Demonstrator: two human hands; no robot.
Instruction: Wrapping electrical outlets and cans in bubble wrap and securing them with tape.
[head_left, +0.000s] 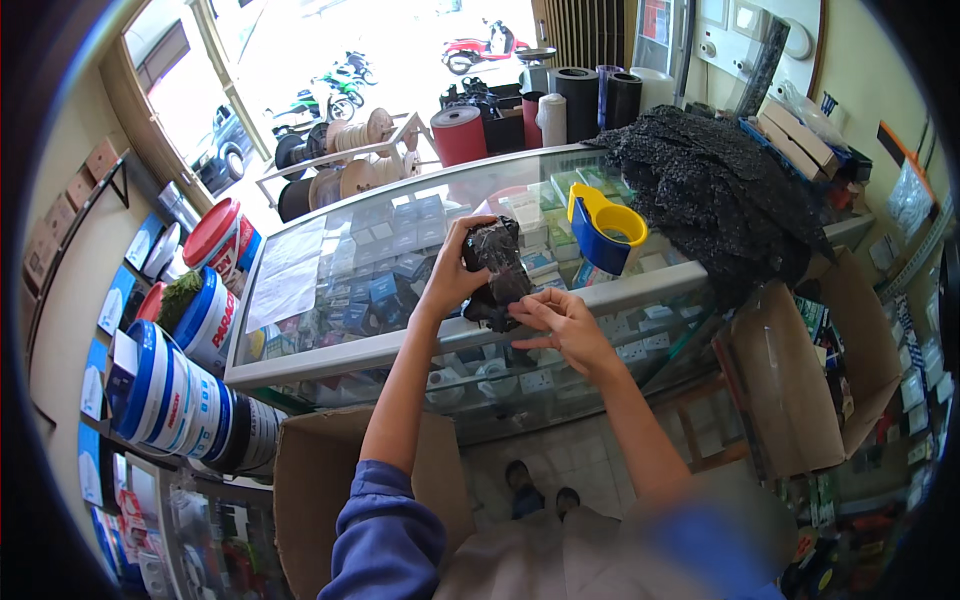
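A bundle wrapped in shiny black plastic (501, 262) is held above the front edge of a glass display counter (330, 352). My left hand (457, 266) grips its upper left side, thumb across the near face and fingers behind. At the lower right edge of the bundle, my right hand (559, 326) pinches the wrapping between thumb and forefinger, its other fingers spread. What lies inside the wrapping is hidden. To the right of the bundle, a blue and yellow tape dispenser (606, 229) rests on the glass top.
A heap of black bubble wrap (697, 172) covers the counter's right end. Paper sheets (285, 274) lie on its left. An open cardboard box (787, 375) stands at right, another carton (322, 480) at lower left. Paint buckets (180, 397) line the left; rolls (574, 101) stand behind the counter.
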